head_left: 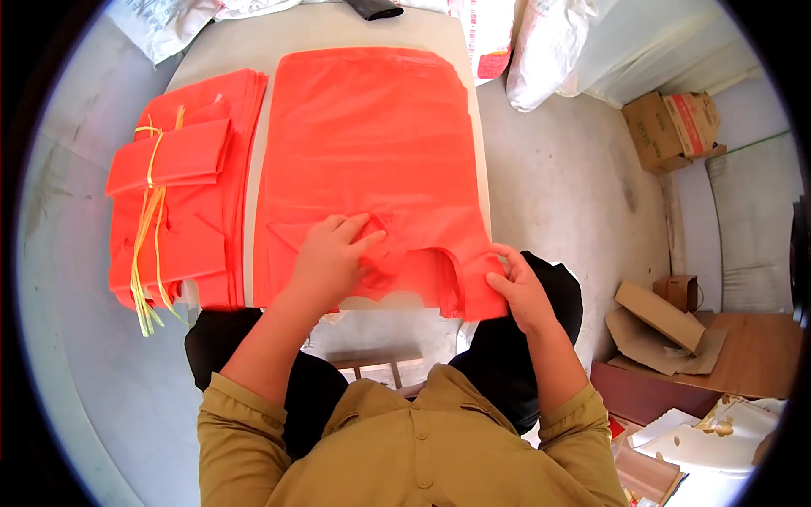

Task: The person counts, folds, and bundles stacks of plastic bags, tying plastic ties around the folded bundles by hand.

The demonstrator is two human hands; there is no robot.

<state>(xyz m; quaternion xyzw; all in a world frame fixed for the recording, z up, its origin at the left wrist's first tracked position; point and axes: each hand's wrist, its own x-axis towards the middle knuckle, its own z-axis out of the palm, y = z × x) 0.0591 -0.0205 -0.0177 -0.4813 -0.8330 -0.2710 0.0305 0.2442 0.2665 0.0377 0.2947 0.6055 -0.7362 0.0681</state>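
A broad flat stack of red plastic bags [372,135] with cut-out handles lies in front of me. My left hand [336,252] is on its near part, fingers curled in and gathering a wrinkled fold of the top bag. At the near right corner, my right hand [519,289] pinches the edge of a handle strip, beside the curved cut-out. Left of the stack lies a pile of folded red bags [236,169]. On that pile rests a folded red bundle [190,156] tied with yellow plastic string [150,215], its loose ends hanging over the near edge.
The bags lie on a beige table [405,25] with a dark object [374,8] at its far edge. White sacks [549,51] stand beyond. On the floor at right are a cardboard box [673,131] and opened cartons [667,329]. My knees are under the near edge.
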